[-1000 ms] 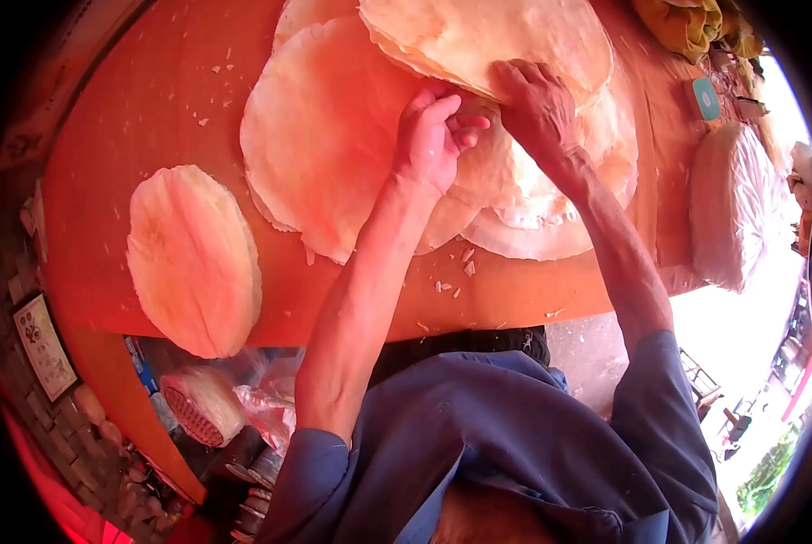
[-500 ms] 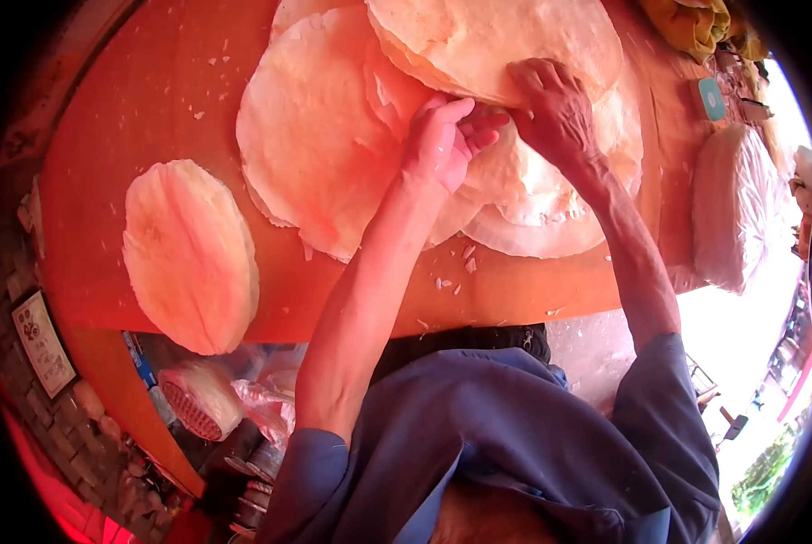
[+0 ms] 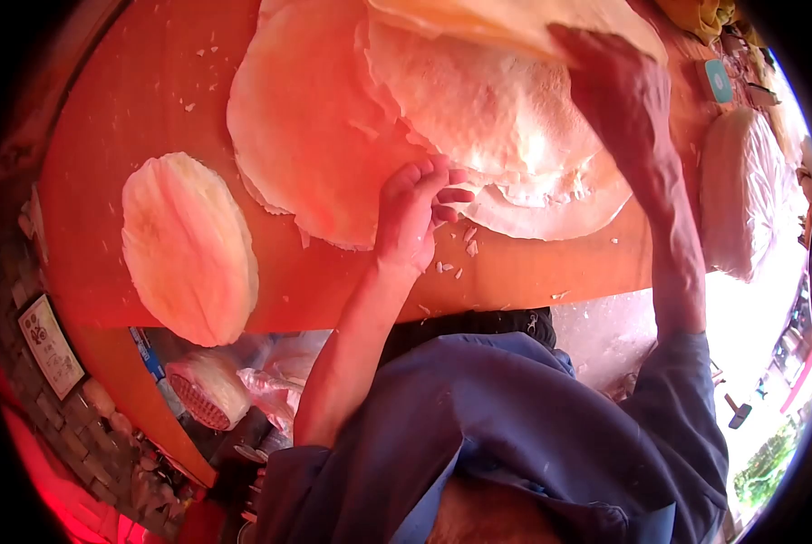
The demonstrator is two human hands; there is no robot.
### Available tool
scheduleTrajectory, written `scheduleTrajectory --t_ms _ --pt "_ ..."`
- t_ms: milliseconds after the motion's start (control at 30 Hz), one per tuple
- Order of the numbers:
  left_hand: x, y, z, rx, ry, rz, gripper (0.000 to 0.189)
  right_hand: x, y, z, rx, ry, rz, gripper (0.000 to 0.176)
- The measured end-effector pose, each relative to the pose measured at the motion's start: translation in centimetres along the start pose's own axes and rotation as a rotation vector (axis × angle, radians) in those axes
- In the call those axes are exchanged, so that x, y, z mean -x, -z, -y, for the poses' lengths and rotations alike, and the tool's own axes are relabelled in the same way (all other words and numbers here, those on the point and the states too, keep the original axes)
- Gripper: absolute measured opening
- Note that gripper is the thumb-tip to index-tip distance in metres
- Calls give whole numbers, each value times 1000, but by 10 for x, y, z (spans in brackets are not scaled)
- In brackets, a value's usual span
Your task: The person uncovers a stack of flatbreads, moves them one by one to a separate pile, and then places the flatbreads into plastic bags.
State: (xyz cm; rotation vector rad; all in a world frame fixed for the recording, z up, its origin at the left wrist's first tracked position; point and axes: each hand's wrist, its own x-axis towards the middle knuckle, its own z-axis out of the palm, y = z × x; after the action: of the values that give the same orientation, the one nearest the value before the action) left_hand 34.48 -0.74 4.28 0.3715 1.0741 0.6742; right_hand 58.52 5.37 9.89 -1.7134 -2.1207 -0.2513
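My right hand (image 3: 622, 95) is closed on the near edge of a large thin flatbread (image 3: 506, 20), which it holds up at the far side of the pile. Beneath lie more round flatbreads, overlapping: a broad pale one (image 3: 306, 136) on the left and a flaky, uneven one (image 3: 488, 100) on the right with a torn edge. My left hand (image 3: 410, 210) hovers at the near edge of the pile, palm turned sideways, its fingers loosely bent and apart with nothing in them. The far part of the raised flatbread runs out of view.
On the orange tabletop (image 3: 89, 208), a separate oval flatbread (image 3: 188, 249) lies at the left, and crumbs (image 3: 460, 258) are scattered near the front edge. A plastic-wrapped white bundle (image 3: 737, 195) sits at the right, with a teal box (image 3: 718, 82) behind it. Bagged goods (image 3: 211, 390) are below the table.
My right hand has moved right and up, raising the top flatbread away and uncovering those below. My left hand has come off its edge and drawn back toward me.
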Motion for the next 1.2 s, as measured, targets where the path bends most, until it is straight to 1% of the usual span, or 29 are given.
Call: scheduleTrajectory --t_ms 33,67,100,133,167,200,233,300,333,367,433,467,500,533,567,633,667,700,767,800,833,867,900,967,1000,1033,1100,1133,1200 --pt "2 3 6 24 -4 4 20 5 9 9 -16 73 -28 24" --pt "2 4 10 47 -6 11 19 21 -1 16 -59 82 37 25" --pt "1 3 13 52 -6 11 19 39 -17 18 -136 39 157 24" --pt "-2 2 16 117 -27 69 18 51 -24 21 -138 42 165 24" --pt "-3 1 18 179 -51 126 17 60 -28 23 -132 13 207 29" --pt "-5 -1 19 169 -49 133 17 64 -31 24 -126 -13 244 34" --pt "-5 -2 20 170 -52 128 17 65 -30 25 -131 -9 244 34" --pt "-7 -10 19 176 -47 203 18 65 -22 24 -143 -21 177 36" --pt "-10 -15 18 178 -57 209 18 68 -24 23 -156 21 141 34" --pt "-11 -18 18 211 -23 244 19 70 -24 21 -156 28 138 34" --pt "-13 -20 18 243 18 274 19 75 -23 22 -185 44 236 39" --pt "-15 -22 17 247 -20 295 20 79 -20 24 -186 40 242 39" --pt "-15 -24 17 252 -59 316 21 81 -14 28 -192 65 201 42" --pt "-14 -27 14 262 -68 329 21 80 -10 28 -195 92 154 45" --pt "-15 -29 12 263 -74 333 21 80 -12 27 -192 97 149 45" --pt "-14 -31 12 255 -101 340 22 88 -20 26 -187 43 99 50" --pt "-13 -30 13 253 -101 341 22 86 -32 23 -104 33 5 43" --pt "-13 -29 15 247 -94 326 24 83 -37 18 -104 30 5 43" --pt "-8 -24 16 237 -82 309 26 74 -36 11 -61 67 -17 34" --pt "0 -18 17 152 -37 207 27 65 -27 8 -102 57 -63 29" --pt "8 -13 17 67 7 107 29 52 -5 5 -89 16 6 30" --pt "12 -5 21 23 -5 58 31 38 17 2 -90 16 -17 30" --pt "13 2 25 23 0 59 31 32 30 0 -92 17 -40 30" --pt "17 9 28 -10 -57 -23 30 39 36 14 -53 24 -33 30" --pt "17 9 27 3 -56 -7 28 39 35 20 -10 35 -33 30" --pt "16 6 24 8 -61 -8 28 49 22 26 -83 74 -20 29" --pt "11 2 25 140 -33 76 27 77 -18 26 -152 16 206 28" --pt "7 3 28 166 -30 65 25 85 -23 30 -155 15 214 28" --pt "3 7 31 142 -44 76 25 89 -29 36 -151 38 74 30"
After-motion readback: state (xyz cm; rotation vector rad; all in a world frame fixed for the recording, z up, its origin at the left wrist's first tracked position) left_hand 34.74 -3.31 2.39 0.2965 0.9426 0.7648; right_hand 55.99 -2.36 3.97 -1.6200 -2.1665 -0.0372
